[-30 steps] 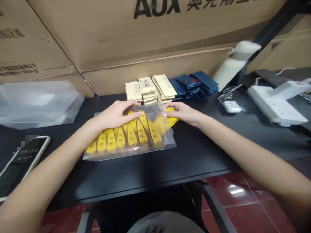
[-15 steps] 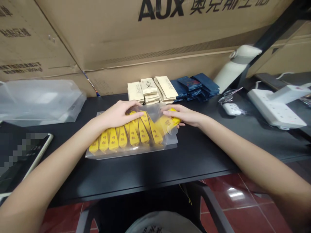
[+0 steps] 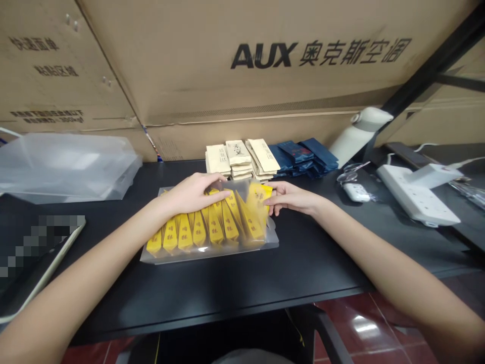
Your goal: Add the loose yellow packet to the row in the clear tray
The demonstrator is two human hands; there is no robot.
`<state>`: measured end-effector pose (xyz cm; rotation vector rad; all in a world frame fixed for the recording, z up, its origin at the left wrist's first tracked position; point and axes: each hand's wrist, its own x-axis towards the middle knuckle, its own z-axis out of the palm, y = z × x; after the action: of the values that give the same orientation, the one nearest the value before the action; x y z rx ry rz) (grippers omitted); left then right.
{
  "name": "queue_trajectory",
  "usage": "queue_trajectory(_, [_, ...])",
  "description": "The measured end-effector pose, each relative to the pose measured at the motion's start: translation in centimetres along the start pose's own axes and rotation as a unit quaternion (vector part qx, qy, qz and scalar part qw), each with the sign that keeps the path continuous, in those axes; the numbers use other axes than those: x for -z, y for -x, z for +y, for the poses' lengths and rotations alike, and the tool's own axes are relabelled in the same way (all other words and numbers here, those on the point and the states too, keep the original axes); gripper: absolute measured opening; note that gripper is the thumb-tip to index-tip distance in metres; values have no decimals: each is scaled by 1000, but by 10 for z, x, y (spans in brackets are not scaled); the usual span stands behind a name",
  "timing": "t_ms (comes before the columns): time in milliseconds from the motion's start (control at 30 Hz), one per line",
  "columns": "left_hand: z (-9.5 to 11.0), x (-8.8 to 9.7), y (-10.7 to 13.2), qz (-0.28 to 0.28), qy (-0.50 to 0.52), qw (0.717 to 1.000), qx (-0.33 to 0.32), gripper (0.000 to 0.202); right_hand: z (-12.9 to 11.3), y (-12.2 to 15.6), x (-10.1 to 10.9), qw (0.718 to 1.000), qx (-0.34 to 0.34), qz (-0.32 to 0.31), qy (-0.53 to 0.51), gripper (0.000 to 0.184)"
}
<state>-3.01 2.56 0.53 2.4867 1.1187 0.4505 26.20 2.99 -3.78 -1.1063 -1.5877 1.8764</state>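
Note:
A clear plastic bag (image 3: 212, 253) lies flat on the black table (image 3: 303, 263), filled with a row of several yellow sachets (image 3: 200, 230). My left hand (image 3: 195, 192) rests palm down on the bag's upper edge, fingers together over the sachet tops. My right hand (image 3: 290, 198) is at the bag's open right end, fingertips pinching the last yellow sachet (image 3: 261, 194), which stands partly inside the opening.
Beige sachet stacks (image 3: 238, 159) and dark blue sachets (image 3: 303, 156) sit behind the bag. More clear bags (image 3: 64, 164) lie at the left, a phone (image 3: 38, 263) at the near left. A white bottle (image 3: 358, 134), power strip (image 3: 417, 194) and small white device (image 3: 354, 191) sit right. Cardboard boxes (image 3: 227, 65) back the table.
My right hand has pushed the last yellow sachet leftward, further into the bag's opening, and tipped it more upright. The left hand stays on the bag. The camera has tilted upward.

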Motion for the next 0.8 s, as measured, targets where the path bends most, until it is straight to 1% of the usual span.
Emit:
queue_trajectory(133, [0, 1, -1, -17, 6, 1000, 12, 50, -5, 2, -4, 1000, -6, 17, 13, 52])
queue_trajectory(200, [0, 1, -2, -22, 8, 1000, 20, 51, -5, 2, -6, 1000, -3, 25, 8, 52])
queue_trajectory(300, [-1, 1, -2, -17, 6, 999, 26, 52, -5, 2, -7, 999, -2, 47, -3, 53])
queue_trajectory(400, [-1, 2, -1, -11, 10, 1000, 22, 53, -4, 1, -7, 998, -10, 67, -14, 49])
queue_trajectory(533, [-1, 4, 1, -15, 16, 999, 29, 52, -6, 0, -8, 997, -29, 67, -15, 42])
queue_trajectory(633, [-1, 5, 2, -14, 17, 999, 31, 52, -6, 0, -11, 997, -30, 65, -19, 36])
queue_trajectory(700, [-1, 5, 3, -12, 19, 999, 25, 52, -6, 0, -12, 997, -27, 73, -19, 36])
queue_trajectory(800, [-1, 4, 3, -6, 21, 1000, 19, 53, -5, 0, -13, 998, -11, 69, -10, 45])
